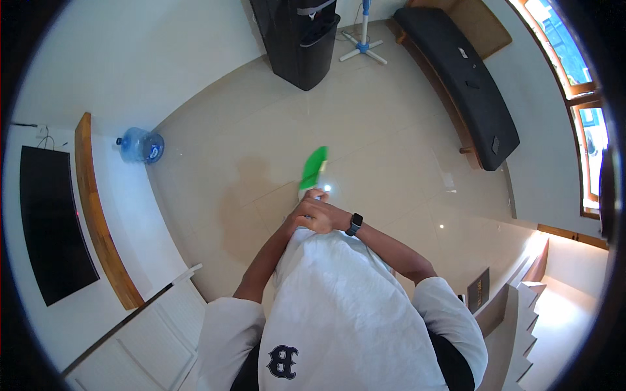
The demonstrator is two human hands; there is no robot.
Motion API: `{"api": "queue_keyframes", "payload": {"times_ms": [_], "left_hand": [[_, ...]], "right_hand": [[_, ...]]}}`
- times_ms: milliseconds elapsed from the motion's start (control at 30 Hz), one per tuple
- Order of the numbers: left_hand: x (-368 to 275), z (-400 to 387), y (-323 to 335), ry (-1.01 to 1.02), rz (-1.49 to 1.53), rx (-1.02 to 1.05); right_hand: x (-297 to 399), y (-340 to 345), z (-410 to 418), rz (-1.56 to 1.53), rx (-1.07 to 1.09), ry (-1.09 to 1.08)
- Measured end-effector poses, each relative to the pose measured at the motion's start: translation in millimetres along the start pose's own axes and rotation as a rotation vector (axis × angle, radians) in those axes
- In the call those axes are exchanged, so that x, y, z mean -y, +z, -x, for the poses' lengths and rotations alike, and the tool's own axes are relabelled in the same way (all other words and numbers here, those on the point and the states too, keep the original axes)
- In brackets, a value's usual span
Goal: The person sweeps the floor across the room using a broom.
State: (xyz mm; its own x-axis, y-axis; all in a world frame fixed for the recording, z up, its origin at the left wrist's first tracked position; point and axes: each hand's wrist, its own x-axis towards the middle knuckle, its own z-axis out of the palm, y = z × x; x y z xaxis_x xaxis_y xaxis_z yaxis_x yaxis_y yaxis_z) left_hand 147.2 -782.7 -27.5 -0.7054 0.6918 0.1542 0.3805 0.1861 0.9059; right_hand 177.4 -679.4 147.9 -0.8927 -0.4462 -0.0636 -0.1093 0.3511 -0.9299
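Observation:
A green-headed tool (314,168), which looks like a broom, is blurred low over the tiled floor, just beyond my hands. My left hand (313,194) is closed around its pale handle, close to the green part. Nearer to my body, my right hand (317,216), with a dark watch (354,224) on the wrist, is curled around the handle too and overlaps my left wrist. Most of the handle is hidden by my hands and white shirt.
A black water dispenser (305,58) and a fan stand (363,47) are ahead. A black padded bench (464,83) lines the right side. At left, a blue water bottle (141,145) lies by the wall, near a wooden shelf (95,210). Stairs (518,332) rise at lower right.

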Motion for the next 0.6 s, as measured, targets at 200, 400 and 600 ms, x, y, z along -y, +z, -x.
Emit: {"api": "queue_keyframes", "payload": {"times_ms": [200, 400, 600], "left_hand": [[-45.8, -52.5, 33.9, 0.152, 0.260, -0.190], [-62.0, -63.7, -7.2, 0.314, 0.278, -0.281], [-161.0, -77.0, -90.9, 0.144, 0.226, 0.028]], "right_hand": [[-2.9, -8.8, -20.9, 0.215, 0.037, 0.119], [77.0, -46.4, -30.1, 0.073, -0.025, -0.082], [136.8, -108.7, -0.3, -0.114, 0.082, -0.164]]}}
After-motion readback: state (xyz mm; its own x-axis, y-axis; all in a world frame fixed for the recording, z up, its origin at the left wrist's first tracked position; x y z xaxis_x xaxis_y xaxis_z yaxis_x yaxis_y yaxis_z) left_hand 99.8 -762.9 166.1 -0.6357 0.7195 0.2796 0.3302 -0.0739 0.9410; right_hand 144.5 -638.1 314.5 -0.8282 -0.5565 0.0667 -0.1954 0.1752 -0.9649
